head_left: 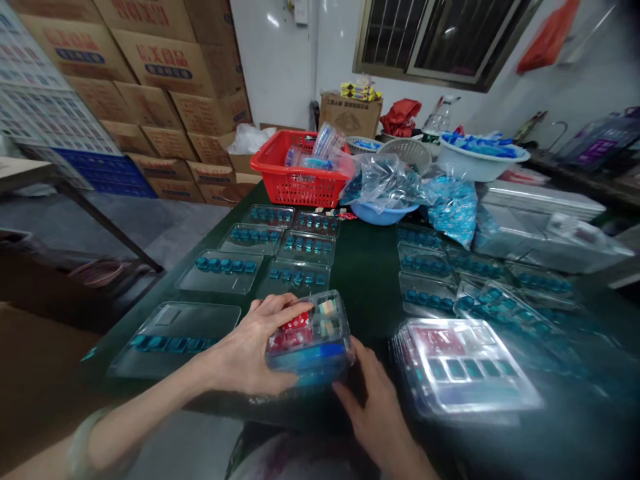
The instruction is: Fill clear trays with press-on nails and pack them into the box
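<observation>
Both my hands are at a clear plastic box [320, 357] near the table's front edge. Red, pale and blue pieces show through its compartments; whether it is one box or several stacked is blurred. My left hand [257, 343] grips its left side, fingers over the top and thumb along the front. At the right side, my right hand [375, 407] has its fingers curled against the edge, partly hidden. A stack of filled clear boxes [460, 367] stands to the right. An open clear tray [187, 323] with a row of teal pieces lies to the left.
More clear trays [300, 250] with teal pieces lie in rows on the dark green table [363, 267]. Behind them stand a red basket [303, 193], a blue basin [383, 213] under a plastic bag, and a white basin [483, 163]. Cartons [165, 67] are stacked by the wall.
</observation>
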`<state>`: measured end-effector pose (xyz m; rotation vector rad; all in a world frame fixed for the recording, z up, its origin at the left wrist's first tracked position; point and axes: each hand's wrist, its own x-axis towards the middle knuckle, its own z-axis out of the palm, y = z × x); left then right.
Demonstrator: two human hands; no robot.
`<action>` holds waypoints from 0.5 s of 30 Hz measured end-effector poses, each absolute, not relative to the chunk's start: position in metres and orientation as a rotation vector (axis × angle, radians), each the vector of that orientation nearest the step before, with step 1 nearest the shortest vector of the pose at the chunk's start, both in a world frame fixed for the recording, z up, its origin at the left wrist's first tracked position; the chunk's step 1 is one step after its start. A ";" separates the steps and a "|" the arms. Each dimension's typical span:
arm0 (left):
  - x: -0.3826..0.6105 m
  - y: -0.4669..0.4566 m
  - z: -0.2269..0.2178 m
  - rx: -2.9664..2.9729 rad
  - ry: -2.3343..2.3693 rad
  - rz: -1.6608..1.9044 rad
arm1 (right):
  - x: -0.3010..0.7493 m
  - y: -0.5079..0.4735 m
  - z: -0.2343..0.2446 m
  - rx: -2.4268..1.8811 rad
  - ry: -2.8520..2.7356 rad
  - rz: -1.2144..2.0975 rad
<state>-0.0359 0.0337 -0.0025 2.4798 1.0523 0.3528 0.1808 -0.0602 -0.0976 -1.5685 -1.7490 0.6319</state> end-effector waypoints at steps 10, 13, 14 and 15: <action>0.045 0.095 0.004 2.767 1.238 0.304 | 0.182 -0.059 -0.092 -1.559 -1.860 0.578; 0.086 0.120 -0.010 2.772 1.292 0.159 | 0.183 -0.058 -0.096 -1.571 -1.942 0.459; 0.098 0.126 -0.015 2.772 1.295 0.140 | 0.183 -0.058 -0.099 -1.553 -1.983 0.416; 0.108 0.131 -0.019 2.772 1.291 0.125 | 0.183 -0.057 -0.103 -1.531 -2.019 0.373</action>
